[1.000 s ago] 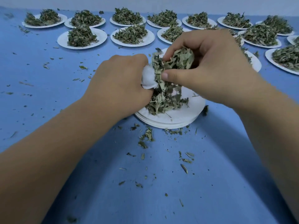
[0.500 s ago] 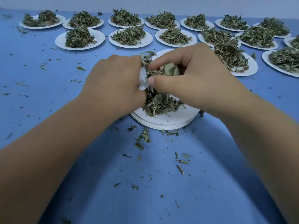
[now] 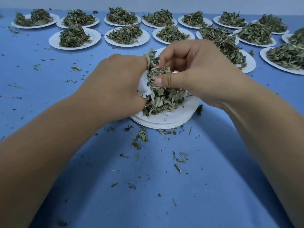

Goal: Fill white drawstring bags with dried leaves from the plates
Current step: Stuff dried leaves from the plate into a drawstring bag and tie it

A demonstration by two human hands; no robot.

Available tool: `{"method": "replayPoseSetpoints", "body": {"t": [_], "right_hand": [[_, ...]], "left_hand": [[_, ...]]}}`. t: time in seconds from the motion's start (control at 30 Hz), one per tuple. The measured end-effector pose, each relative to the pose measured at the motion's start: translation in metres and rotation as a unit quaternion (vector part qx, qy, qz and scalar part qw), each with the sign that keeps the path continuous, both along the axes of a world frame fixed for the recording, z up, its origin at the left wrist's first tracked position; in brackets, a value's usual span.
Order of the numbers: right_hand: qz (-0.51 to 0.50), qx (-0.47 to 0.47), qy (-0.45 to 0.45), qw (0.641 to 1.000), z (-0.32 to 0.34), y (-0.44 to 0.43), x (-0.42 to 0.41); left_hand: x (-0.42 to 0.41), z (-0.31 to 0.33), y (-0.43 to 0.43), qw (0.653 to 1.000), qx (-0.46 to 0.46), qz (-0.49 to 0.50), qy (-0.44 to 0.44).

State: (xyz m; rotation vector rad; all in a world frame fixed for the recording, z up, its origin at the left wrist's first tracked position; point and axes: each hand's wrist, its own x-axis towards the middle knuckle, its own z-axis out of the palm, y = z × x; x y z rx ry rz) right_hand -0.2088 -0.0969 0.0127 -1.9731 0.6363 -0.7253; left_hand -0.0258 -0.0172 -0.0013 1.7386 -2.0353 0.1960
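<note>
A blue table (image 3: pixel 164 186) fills the frame from top to bottom. Across the upper part, 2 loose rows of white plates (image 3: pixel 97 36) each carry a heap of dried leaves, set out as stock within reach, I judge. At centre sits a stack of plates (image 3: pixel 174 116) that serves as the work spot: its top plate carries a leaf pile (image 3: pixel 161 102) and catches what drops from the hands above it.

The left hand (image 3: pixel 115 86), centre left, is clenched round the white drawstring bag (image 3: pixel 144 86). Only a crumpled fold of it shows beside the knuckles. The bag seems turned with its mouth to the right so the other hand can feed it.

The right hand (image 3: pixel 202 71), centre right, pinches a clump of leaves (image 3: pixel 158 74) between thumb and fingertips and presses it at that mouth, directly over the pile. How full the bag is cannot be told, because the fist hides it.

Loose crumbs (image 3: pixel 141 137) lie scattered on the table below the stack, toward lower centre.
</note>
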Motion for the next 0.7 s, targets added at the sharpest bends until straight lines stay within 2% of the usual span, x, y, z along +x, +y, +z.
{"method": "replayPoseSetpoints", "body": {"t": [0.27, 0.47, 0.7], "right_hand": [[0.052, 0.107, 0.016, 0.993, -0.007, -0.011, -0.004], [0.112, 0.129, -0.046, 0.984, -0.008, -0.007, -0.001], [0.056, 0.098, -0.060, 0.992, -0.006, -0.007, 0.006]], "left_hand": [[0.000, 0.004, -0.004, 0.992, -0.062, -0.070, -0.086], [0.005, 0.003, -0.009, 0.990, -0.054, -0.117, -0.065], [0.008, 0.000, -0.013, 0.993, -0.020, -0.108, -0.030]]}}
